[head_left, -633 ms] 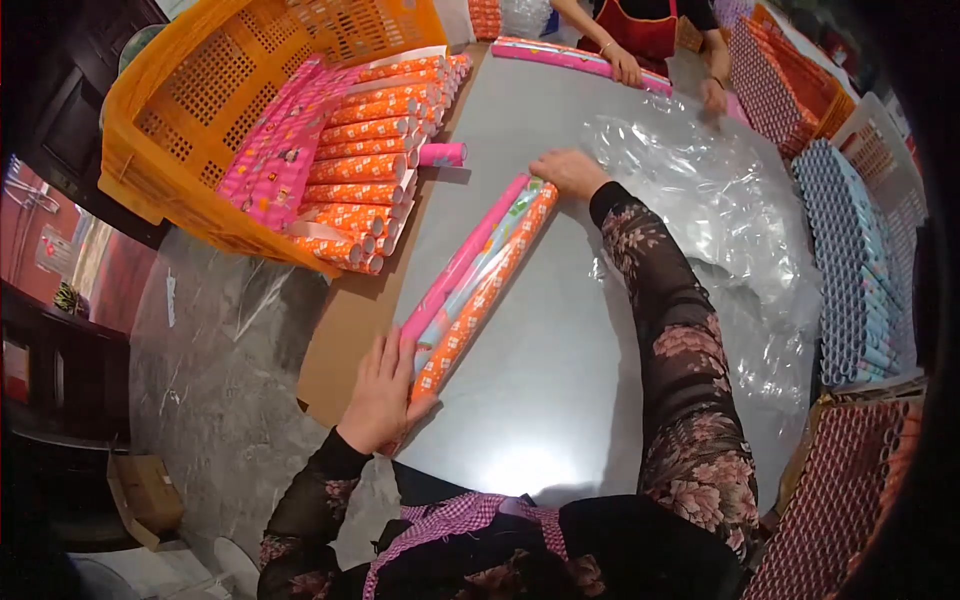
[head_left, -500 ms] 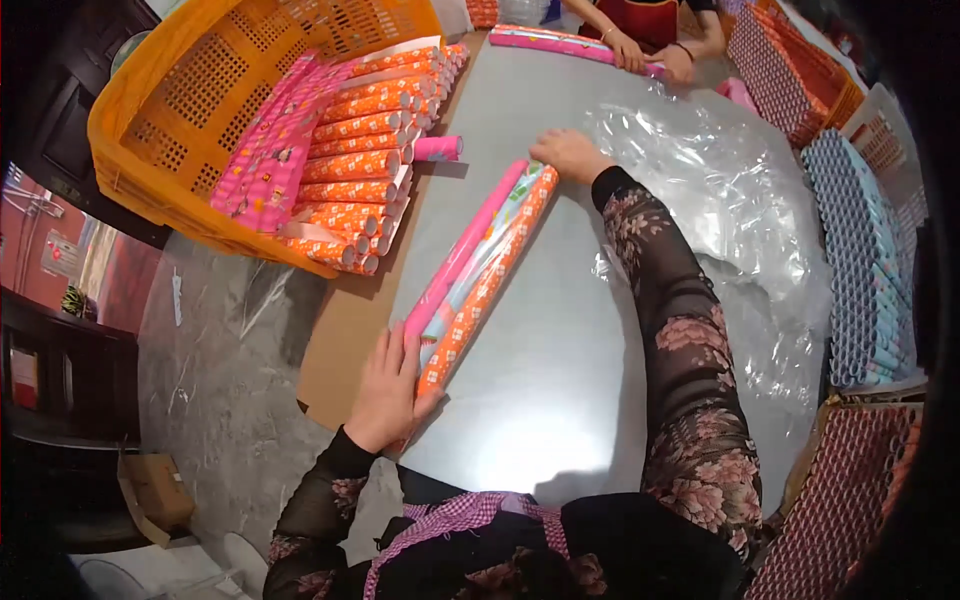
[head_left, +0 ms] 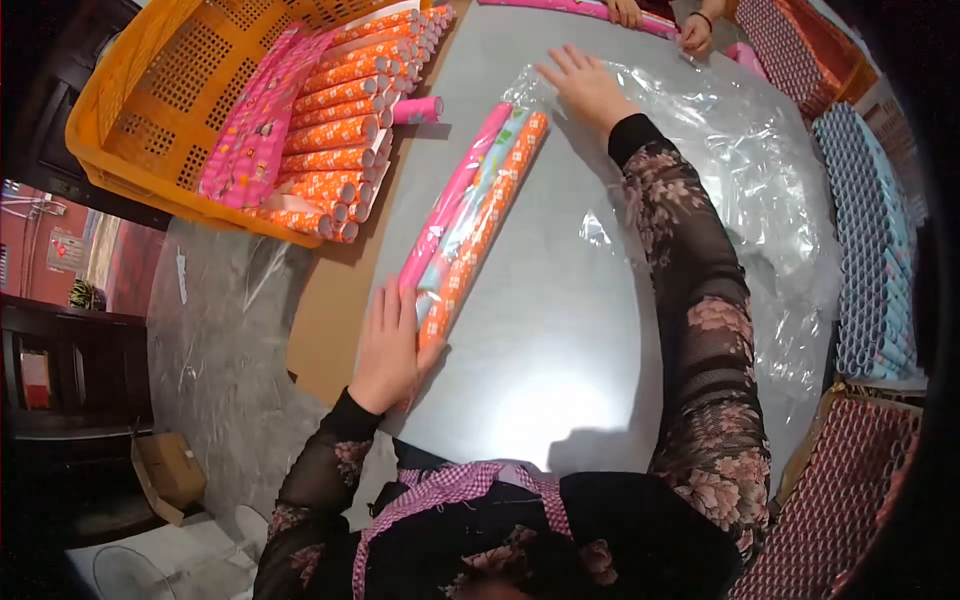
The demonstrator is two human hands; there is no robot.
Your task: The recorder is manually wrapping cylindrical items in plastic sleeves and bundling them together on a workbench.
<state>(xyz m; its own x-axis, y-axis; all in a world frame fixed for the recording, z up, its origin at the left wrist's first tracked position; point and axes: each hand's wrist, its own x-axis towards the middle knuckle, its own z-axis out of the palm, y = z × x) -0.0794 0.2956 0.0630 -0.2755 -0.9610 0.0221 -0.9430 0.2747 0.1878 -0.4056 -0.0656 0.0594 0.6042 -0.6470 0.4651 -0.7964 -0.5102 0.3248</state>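
Observation:
A bundle of wrapping paper rolls [head_left: 478,210], pink, light blue and orange, lies slantwise on the grey table [head_left: 540,290] in a clear plastic sleeve. My left hand [head_left: 388,345] grips its near end, fingers along the pink side and thumb by the orange roll. Past the far end, the loose clear mouth of the sleeve [head_left: 525,88] sticks out. Just right of that mouth is my right hand [head_left: 590,90], its fingers spread and nothing visible in them.
An orange crate [head_left: 150,190] at left holds many orange rolls [head_left: 340,130] and pink ones; a short pink roll [head_left: 418,110] sticks out. Clear plastic film [head_left: 740,190] covers the table's right side. Stacked rolls [head_left: 865,250] stand beyond. Across the table, another person's hands [head_left: 695,32] hold a pink roll.
My right hand has let go of the bundle's far end and moved up and right, fingers spreading. My left hand stays on the near end. The whole view has shifted slightly.

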